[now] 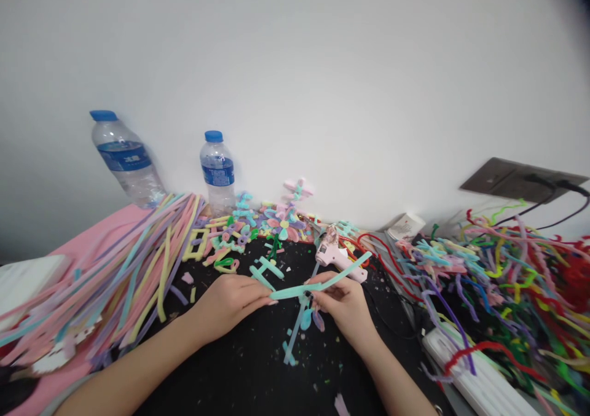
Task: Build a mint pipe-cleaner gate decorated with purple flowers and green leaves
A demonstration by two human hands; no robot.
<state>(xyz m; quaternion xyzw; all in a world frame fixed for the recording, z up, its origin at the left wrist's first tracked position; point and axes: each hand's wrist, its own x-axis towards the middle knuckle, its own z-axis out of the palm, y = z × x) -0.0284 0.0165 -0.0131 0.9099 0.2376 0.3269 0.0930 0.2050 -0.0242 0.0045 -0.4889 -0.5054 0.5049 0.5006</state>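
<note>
A mint-green pipe cleaner runs between my two hands, doubled along its left stretch, with a single free length rising to the right. My left hand pinches its left end. The fingers of my right hand are closed on it near the bend, where something small and dark shows at the fingertips. Below lies a pale blue stick on the black mat, with a light blue loop and a purple loop beside it. Behind my left hand sits a mint-green H-like piece.
A pink glue gun lies behind my right hand. Two water bottles stand by the wall. Long pastel pipe cleaners cover the left; colourful ones pile up right, beside a white power strip. Small shaped pieces line the back.
</note>
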